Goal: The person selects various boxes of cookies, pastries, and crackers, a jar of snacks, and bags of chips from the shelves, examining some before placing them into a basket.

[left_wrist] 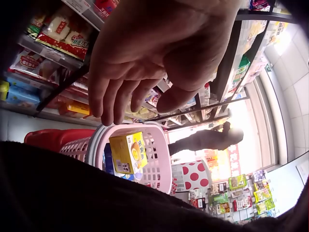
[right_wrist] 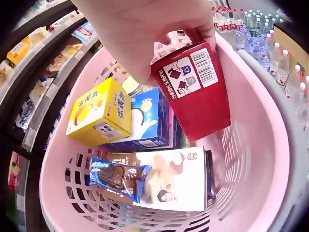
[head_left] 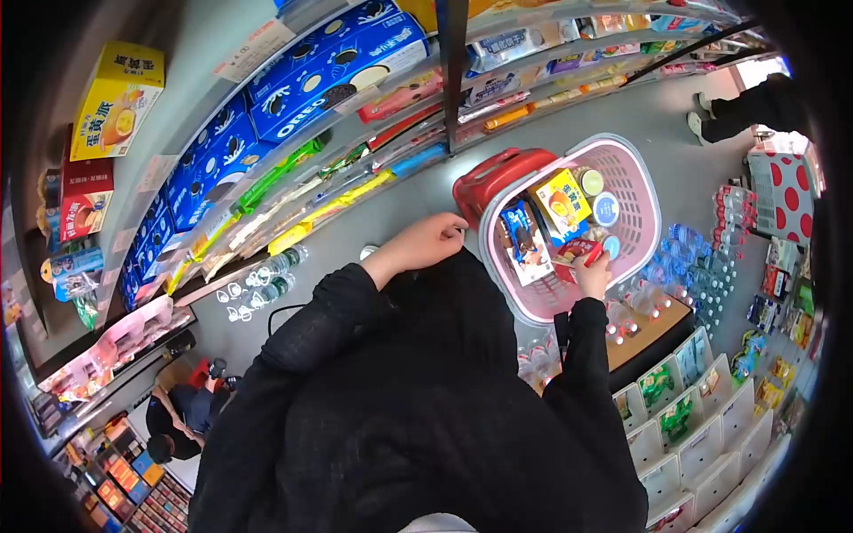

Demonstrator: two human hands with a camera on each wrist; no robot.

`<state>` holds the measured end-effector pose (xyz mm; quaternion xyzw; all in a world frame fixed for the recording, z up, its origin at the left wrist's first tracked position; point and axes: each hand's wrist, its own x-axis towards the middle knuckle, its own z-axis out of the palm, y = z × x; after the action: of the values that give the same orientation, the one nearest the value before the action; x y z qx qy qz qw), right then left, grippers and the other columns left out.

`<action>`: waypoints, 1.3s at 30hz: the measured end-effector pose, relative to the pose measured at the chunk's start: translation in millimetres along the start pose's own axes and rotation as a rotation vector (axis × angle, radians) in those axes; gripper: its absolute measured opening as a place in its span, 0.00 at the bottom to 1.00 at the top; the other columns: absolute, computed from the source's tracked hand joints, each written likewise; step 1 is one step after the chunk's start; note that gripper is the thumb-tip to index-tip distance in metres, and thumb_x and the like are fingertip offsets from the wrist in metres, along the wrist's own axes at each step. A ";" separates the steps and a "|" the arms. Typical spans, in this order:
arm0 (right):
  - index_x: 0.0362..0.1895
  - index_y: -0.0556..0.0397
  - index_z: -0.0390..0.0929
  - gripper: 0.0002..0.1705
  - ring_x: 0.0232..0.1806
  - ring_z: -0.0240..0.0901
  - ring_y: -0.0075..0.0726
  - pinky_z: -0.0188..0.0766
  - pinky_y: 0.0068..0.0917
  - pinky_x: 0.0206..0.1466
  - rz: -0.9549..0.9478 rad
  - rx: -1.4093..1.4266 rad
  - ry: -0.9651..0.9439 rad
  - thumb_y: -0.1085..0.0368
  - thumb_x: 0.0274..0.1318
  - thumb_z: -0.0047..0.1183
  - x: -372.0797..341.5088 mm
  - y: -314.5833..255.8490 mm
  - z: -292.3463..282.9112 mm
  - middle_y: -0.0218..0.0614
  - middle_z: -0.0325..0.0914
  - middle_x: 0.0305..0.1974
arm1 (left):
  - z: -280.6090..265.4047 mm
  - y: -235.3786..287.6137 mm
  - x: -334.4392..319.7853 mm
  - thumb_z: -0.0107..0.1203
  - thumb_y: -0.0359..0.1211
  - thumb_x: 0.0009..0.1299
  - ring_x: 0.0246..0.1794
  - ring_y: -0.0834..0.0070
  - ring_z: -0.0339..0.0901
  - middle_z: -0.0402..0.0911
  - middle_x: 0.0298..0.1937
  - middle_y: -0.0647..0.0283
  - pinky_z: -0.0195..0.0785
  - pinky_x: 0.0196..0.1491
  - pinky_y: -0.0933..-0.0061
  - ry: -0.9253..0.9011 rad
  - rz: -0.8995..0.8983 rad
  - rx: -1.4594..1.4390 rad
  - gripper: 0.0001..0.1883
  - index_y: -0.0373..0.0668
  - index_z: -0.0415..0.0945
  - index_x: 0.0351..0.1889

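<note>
My right hand (head_left: 593, 275) grips a red box (right_wrist: 198, 106) by its upper end, inside the pink basket (head_left: 646, 195). In the right wrist view the box tilts above the contents, its barcode end facing the camera. Below and beside it lie a yellow box (right_wrist: 96, 116), a blue box (right_wrist: 145, 118), a white and brown box (right_wrist: 181, 179) and a small blue packet (right_wrist: 116, 175) on top of that one. My left hand (head_left: 435, 240), with nothing in it, hangs outside the basket's left side; its relaxed fingers show in the left wrist view.
A red basket (head_left: 498, 182) stands against the pink one. Snack shelves with blue Oreo boxes (head_left: 329, 75) run along the left. Bottles (head_left: 684, 258) and white bins (head_left: 693, 435) are on the right. A person in dark clothes (head_left: 755, 111) stands at the upper right.
</note>
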<state>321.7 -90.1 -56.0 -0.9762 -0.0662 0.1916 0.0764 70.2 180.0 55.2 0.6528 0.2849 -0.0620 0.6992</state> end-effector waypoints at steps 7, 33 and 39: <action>0.63 0.46 0.46 0.43 0.42 0.64 0.63 0.63 0.39 0.47 0.101 0.022 0.020 0.53 0.40 0.48 7.5 0.0 16.7 0.70 0.57 0.44 | -9.3 -4.3 -13.8 0.46 0.33 0.61 0.36 0.76 0.73 0.75 0.35 0.62 0.64 0.40 0.77 0.055 -0.007 0.006 0.16 0.37 0.67 0.47; 0.42 0.67 0.68 0.26 0.33 0.73 0.44 0.69 0.38 0.38 -0.053 0.472 0.141 0.63 0.38 0.56 36.0 -30.5 27.8 0.51 0.74 0.35 | -67.4 -21.5 -83.8 0.47 0.34 0.61 0.33 0.78 0.70 0.74 0.34 0.62 0.65 0.36 0.76 0.184 0.161 0.061 0.18 0.36 0.66 0.48; 0.53 0.64 0.60 0.24 0.51 0.63 0.43 0.60 0.32 0.52 -0.551 0.717 0.239 0.67 0.51 0.45 -45.7 -159.6 -62.1 0.50 0.65 0.49 | -127.9 -0.8 -175.1 0.48 0.33 0.63 0.39 0.80 0.69 0.72 0.39 0.64 0.64 0.42 0.79 0.317 0.248 0.077 0.19 0.38 0.63 0.51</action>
<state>287.6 51.2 45.3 -0.8496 -0.2432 0.0613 0.4640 -116.1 251.2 140.4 0.7106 0.3063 0.1175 0.6224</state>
